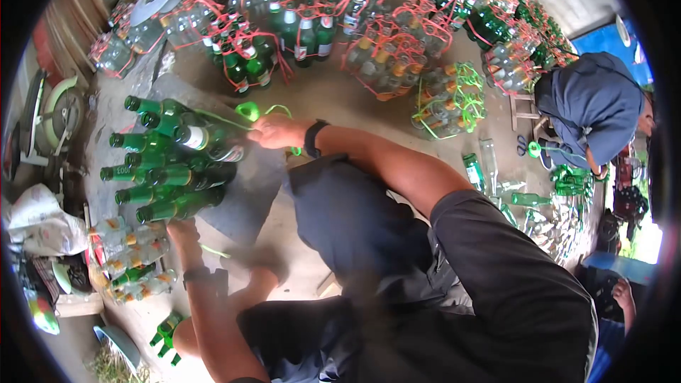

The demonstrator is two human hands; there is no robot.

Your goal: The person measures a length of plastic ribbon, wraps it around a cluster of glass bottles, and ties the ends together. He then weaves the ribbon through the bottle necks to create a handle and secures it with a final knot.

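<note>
A bundle of green glass bottles point(167, 170) lies on its side on a grey mat point(245, 206), necks pointing left. My right hand point(273, 131), with a black watch on the wrist, is closed on a green plastic string point(248, 110) that loops at the bundle's upper edge. My left hand point(183, 230), wearing a dark wristband, rests against the lower edge of the bundle near the bottle bases; it is blurred and its grip is unclear. A loose end of green string point(213, 250) lies beside it.
Many tied bottle bundles point(298, 28) in red string fill the far ground, with one in green string point(447, 103). Clear bottles point(135, 248) lie at lower left. Another person in a blue hood point(592, 103) crouches at right near loose bottles point(525, 198) and scissors point(523, 145).
</note>
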